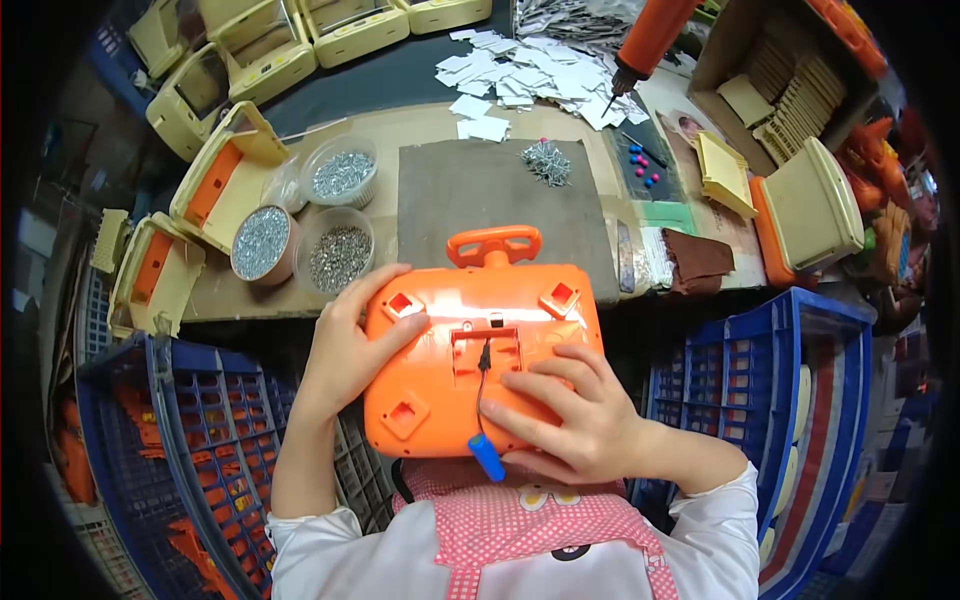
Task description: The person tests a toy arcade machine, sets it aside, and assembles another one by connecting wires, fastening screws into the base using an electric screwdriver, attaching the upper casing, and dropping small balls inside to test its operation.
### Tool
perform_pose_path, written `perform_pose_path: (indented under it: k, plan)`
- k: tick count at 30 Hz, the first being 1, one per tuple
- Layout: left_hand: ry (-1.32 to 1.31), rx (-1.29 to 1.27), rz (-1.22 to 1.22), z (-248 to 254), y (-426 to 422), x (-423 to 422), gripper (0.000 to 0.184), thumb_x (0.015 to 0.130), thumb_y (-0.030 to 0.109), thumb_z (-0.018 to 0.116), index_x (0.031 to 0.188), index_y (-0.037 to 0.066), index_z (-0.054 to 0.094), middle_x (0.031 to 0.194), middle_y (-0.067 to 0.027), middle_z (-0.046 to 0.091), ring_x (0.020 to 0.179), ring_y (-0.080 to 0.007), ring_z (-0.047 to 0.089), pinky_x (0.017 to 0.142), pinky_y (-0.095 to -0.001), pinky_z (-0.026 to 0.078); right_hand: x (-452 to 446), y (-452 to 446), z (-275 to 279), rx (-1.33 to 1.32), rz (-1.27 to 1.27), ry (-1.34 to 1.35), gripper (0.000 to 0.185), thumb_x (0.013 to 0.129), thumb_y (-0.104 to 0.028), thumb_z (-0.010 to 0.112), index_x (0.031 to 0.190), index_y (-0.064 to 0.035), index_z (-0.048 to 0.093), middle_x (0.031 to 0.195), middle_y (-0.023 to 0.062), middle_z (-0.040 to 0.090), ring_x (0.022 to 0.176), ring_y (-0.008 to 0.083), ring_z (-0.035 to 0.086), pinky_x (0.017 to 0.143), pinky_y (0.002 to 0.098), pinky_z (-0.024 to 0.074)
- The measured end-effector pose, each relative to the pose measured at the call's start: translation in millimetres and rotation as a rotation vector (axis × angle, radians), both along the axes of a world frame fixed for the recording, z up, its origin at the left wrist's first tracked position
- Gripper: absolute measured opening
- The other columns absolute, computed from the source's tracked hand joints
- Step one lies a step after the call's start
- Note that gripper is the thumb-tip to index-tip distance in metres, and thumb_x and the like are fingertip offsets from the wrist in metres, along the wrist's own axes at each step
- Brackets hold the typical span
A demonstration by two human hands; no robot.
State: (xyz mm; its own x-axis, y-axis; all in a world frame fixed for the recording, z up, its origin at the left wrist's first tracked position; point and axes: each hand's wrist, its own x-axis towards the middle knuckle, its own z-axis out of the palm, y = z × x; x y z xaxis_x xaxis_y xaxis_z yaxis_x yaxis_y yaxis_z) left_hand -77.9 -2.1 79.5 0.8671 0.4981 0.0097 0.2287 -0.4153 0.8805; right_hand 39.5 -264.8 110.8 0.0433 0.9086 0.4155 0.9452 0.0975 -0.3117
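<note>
An orange plastic toy housing (462, 290) with a small steering wheel (495, 246) at its far end is held up in front of my apron. Wrapped round its left edge, my left hand (362, 335) is closed on it, thumb on top. My right hand (570, 415) grips the lower right side, with bent fingers spread over the surface and the thumb at the near edge. A thin dark wire (480, 388) runs from the recessed compartment (470, 365) past my right fingertips. At its end hangs a blue cylinder (486, 458), over the near edge.
Tubs of screws (262, 243) and a screw pile (546, 163) lie on the bench. An orange screwdriver (655, 45) hangs above white pieces (540, 75). Cream casings (225, 175) line the left; a cardboard box (715, 100) stands right. Blue crates (715, 370) flank me.
</note>
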Motion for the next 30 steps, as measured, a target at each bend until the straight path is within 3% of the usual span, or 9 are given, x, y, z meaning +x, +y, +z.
perform_pose_path:
  k: [3, 8, 12, 15, 18, 20, 26, 28, 30]
  plan:
    - [0.034, -0.193, 0.015, 7.2, 6.7, 5.0, 0.055, 0.082, 0.022, 0.081, 0.129, 0.002, 0.063, 0.121, -0.0157, 0.065, 0.108, -0.0224, 0.066, 0.093, -0.0347, 0.054, 10.2, 7.6, 6.3, -0.011, 0.026, 0.076, 0.051, 0.080, -0.037, 0.078, 0.123, -0.0107, 0.070, 0.118, 0.0115, 0.065, 0.107, 0.0303, 0.059, 0.100, 0.0485, 0.0437]
    - [0.048, -0.121, -0.043, 6.8, 15.4, 3.9, 0.053, 0.085, 0.013, 0.076, 0.133, 0.000, 0.058, 0.121, -0.0106, 0.065, 0.102, -0.0143, 0.066, 0.085, -0.0283, 0.057, 44.4, 24.2, 4.6, 0.022, 0.244, 0.354, 0.041, 0.086, -0.034, 0.076, 0.115, -0.0051, 0.072, 0.116, 0.0120, 0.066, 0.099, 0.0290, 0.059, 0.093, 0.0457, 0.0460]
    - [0.048, -0.180, 0.027, 11.2, 13.2, 0.9, 0.056, 0.079, 0.018, 0.082, 0.129, 0.000, 0.062, 0.122, -0.0147, 0.063, 0.106, -0.0213, 0.067, 0.087, -0.0325, 0.057, 107.5, 38.2, -9.6, 0.153, -0.212, 0.424, 0.011, 0.091, -0.005, 0.063, 0.097, 0.0006, 0.070, 0.095, 0.0112, 0.070, 0.087, 0.0254, 0.064, 0.082, 0.0363, 0.0487]
    - [0.053, -0.217, 0.024, 14.6, 14.4, 3.2, 0.056, 0.079, 0.017, 0.082, 0.129, 0.000, 0.062, 0.121, -0.0146, 0.063, 0.105, -0.0209, 0.067, 0.085, -0.0328, 0.057, 167.4, 65.5, -55.5, 0.158, -0.518, 0.471, 0.011, 0.091, -0.007, 0.068, 0.099, 0.0014, 0.070, 0.091, 0.0098, 0.068, 0.081, 0.0172, 0.063, 0.075, 0.0291, 0.0491]
    - [0.063, -0.200, 0.005, 13.0, 18.1, 5.1, 0.057, 0.079, 0.018, 0.082, 0.129, 0.001, 0.061, 0.120, -0.0155, 0.063, 0.105, -0.0234, 0.067, 0.087, -0.0346, 0.056, 210.6, 103.5, -86.1, 0.131, -0.568, 0.410, 0.013, 0.089, -0.008, 0.071, 0.098, 0.0007, 0.068, 0.087, 0.0094, 0.065, 0.077, 0.0213, 0.062, 0.071, 0.0342, 0.0495]
    - [0.088, -0.103, -0.024, 11.8, 19.7, 3.0, 0.057, 0.080, 0.016, 0.080, 0.131, 0.000, 0.059, 0.121, -0.0150, 0.064, 0.105, -0.0222, 0.067, 0.087, -0.0337, 0.056, 223.7, 128.6, -100.3, 0.248, -0.628, 0.031, 0.013, 0.087, -0.008, 0.072, 0.094, 0.0006, 0.065, 0.085, 0.0122, 0.060, 0.076, 0.0292, 0.061, 0.070, 0.0408, 0.0488]
    - [0.214, 0.108, -0.055, 32.2, 27.4, -4.1, 0.060, 0.082, 0.024, 0.077, 0.132, -0.001, 0.056, 0.124, -0.0197, 0.062, 0.115, -0.0325, 0.063, 0.099, -0.0375, 0.049, 241.6, 134.2, -98.3, 0.089, -0.591, 0.066, 0.009, 0.088, -0.003, 0.067, 0.088, 0.0018, 0.060, 0.086, 0.0186, 0.060, 0.080, 0.0387, 0.060, 0.071, 0.0452, 0.0473]
    - [0.167, 0.284, -0.196, 31.4, 44.9, -4.0, 0.052, 0.082, 0.022, 0.076, 0.127, -0.001, 0.060, 0.123, -0.0190, 0.062, 0.112, -0.0310, 0.064, 0.097, -0.0373, 0.050, 244.8, 129.8, -92.8, 0.118, -0.573, 0.067, 0.008, 0.089, -0.003, 0.066, 0.090, 0.0022, 0.059, 0.086, 0.0192, 0.061, 0.080, 0.0390, 0.061, 0.071, 0.0445, 0.0479]
    - [-0.041, 0.298, -0.096, 32.4, 61.6, 15.7, 0.026, 0.091, 0.020, 0.070, 0.105, -0.003, 0.067, 0.101, -0.0181, 0.066, 0.099, -0.0336, 0.065, 0.087, -0.0397, 0.051, 245.0, 131.9, -88.4, 0.142, -0.568, 0.063, 0.008, 0.091, -0.002, 0.064, 0.091, 0.0026, 0.058, 0.086, 0.0198, 0.062, 0.080, 0.0393, 0.061, 0.071, 0.0437, 0.0484]
